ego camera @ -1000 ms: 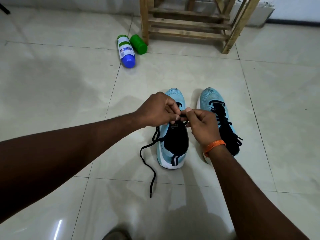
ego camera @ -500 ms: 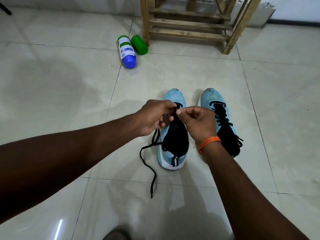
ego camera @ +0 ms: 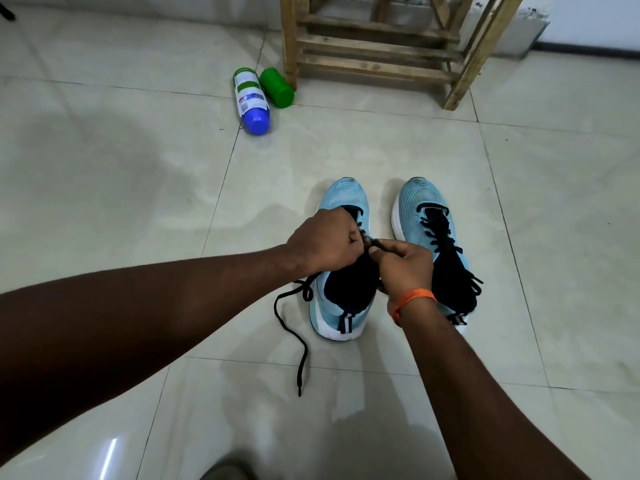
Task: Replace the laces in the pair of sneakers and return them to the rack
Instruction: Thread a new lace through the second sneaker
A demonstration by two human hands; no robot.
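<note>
Pale tiled floor [ego camera: 104,202] across the whole frame. Wooden rack [ego camera: 377,46] at top centre, standing on the tiles. Two forearms reaching in from the lower left and lower right, meeting near frame centre.

Left sneaker [ego camera: 341,271] just right of centre, light blue with a white sole, long axis running up the frame, toe toward the rack, heel nearest the bottom edge. Right sneaker [ego camera: 433,237] just beside it on the right, parallel, toe also up-frame, fully laced in black.

Left hand [ego camera: 325,244] curled over the left sneaker's eyelet area, fingers closed, fingertips together and pinching the black lace [ego camera: 294,334]. Right hand [ego camera: 403,265] opposite, thumb and forefinger pressed together on the same lace; exact contact point too small and blurred to make out. Orange band [ego camera: 414,297] on the right wrist.

Loose lace end trailing from the left sneaker's left side, curving down the tiles toward lower centre.

Two bottles lying at upper centre-left: blue-capped bottle [ego camera: 251,98], green bottle [ego camera: 277,87], touching, the green one beside the rack's left leg.
</note>
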